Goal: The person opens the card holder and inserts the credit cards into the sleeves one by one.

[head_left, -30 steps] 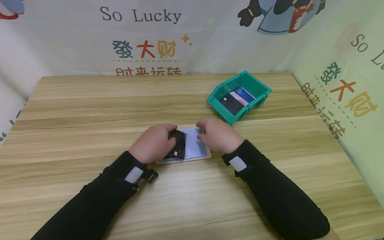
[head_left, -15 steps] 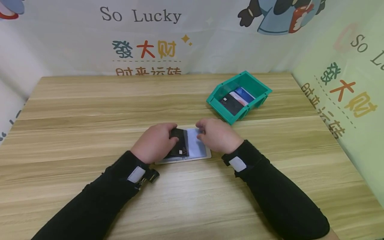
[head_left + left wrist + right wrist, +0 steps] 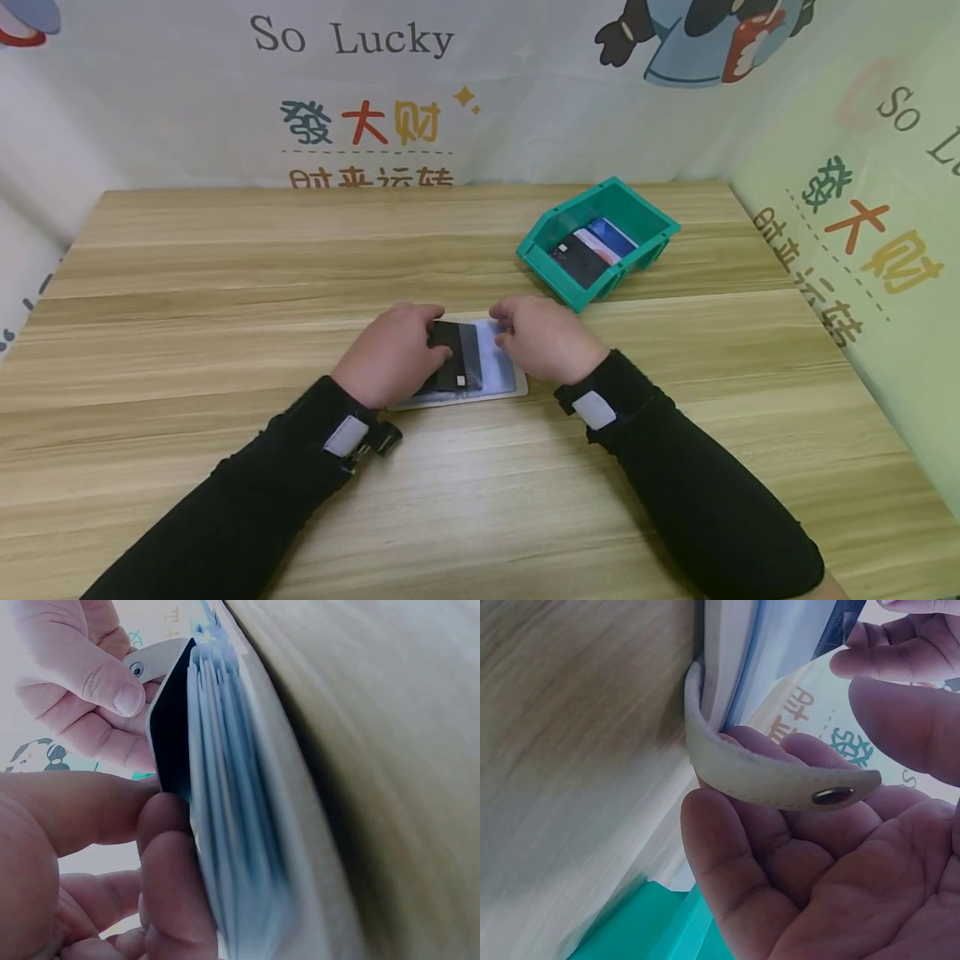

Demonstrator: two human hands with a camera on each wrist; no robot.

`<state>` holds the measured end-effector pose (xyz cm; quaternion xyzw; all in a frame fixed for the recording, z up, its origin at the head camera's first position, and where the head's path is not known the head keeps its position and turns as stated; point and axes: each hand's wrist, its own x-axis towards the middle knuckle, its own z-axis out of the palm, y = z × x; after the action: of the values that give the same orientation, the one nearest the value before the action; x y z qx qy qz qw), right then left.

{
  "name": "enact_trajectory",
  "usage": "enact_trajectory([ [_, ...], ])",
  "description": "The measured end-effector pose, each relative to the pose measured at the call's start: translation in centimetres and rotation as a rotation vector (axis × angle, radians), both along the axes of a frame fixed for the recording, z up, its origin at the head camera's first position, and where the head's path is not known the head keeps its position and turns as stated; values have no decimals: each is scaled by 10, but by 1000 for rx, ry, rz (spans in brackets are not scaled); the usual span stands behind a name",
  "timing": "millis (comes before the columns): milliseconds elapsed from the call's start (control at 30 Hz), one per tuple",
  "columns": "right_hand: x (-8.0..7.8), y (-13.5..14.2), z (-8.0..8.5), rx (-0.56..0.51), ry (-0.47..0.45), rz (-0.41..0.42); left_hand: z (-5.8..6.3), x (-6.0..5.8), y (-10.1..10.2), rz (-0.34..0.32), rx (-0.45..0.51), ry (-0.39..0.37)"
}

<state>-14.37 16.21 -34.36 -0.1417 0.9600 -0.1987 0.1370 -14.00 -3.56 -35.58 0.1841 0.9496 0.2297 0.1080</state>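
Note:
A card holder with a pale cover and clear sleeves (image 3: 497, 367) lies spread on the wooden table. My left hand (image 3: 390, 354) pinches a black card (image 3: 447, 367) between thumb and fingers over its left part. The card's right strip looks greyer, beneath a clear sleeve. Several sleeve edges (image 3: 225, 780) fan out beside the card in the left wrist view. My right hand (image 3: 551, 337) is at the holder's right end, its loosely bent fingers touching the edge and its thumb apart. Across those fingers in the right wrist view lies the holder's cream strap (image 3: 772, 776) with a metal snap.
Behind my right hand stands a green bin (image 3: 618, 193), tilted on the table. Inside it lie a black card (image 3: 580, 261) and a blue card (image 3: 612, 237). Printed cloth (image 3: 525, 125) hangs at the table's back edge and sides.
My left hand has shifted slightly right with the black card. The card has straightened and slid rightward, its right strip now under the clear sleeve. My right hand has stayed in place.

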Motion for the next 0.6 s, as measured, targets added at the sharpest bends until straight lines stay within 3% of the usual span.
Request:
enact_trajectory([
  [600,0,1,-1,22,11,10,-1,-1,6,-6,18,-2],
])
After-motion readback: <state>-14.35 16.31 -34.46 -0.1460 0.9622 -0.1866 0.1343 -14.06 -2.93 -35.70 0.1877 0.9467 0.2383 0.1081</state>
